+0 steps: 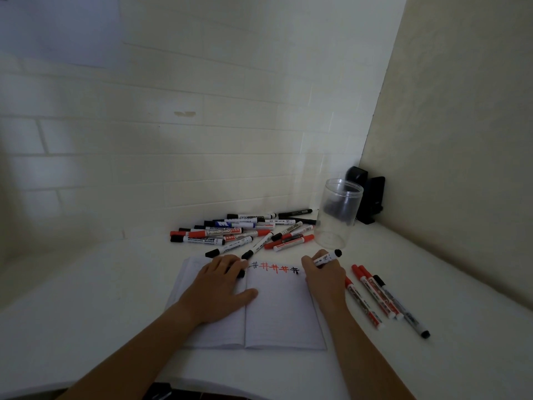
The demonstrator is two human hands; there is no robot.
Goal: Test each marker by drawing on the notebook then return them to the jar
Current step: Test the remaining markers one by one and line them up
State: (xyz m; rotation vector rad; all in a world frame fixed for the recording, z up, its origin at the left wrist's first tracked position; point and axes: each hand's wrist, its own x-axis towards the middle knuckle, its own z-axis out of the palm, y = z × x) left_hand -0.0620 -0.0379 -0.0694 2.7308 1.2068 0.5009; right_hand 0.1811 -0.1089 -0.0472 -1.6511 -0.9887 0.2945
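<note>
White notebook [277, 313] lies open, lower centre. Left hand [219, 287] presses flat on its left page, likely to steady it. Right hand [324, 272] grips a black whiteboard marker [328, 257] at the hash marks [275, 268]. Empty clear jar [339, 213] stands just beyond.

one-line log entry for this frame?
right hand: holds black-capped marker | left hand: flat on open white notebook | clear plastic jar: empty

Marker pile [245, 230] behind notebook [277, 313] — jar [337, 215] seemingly right.
</note>
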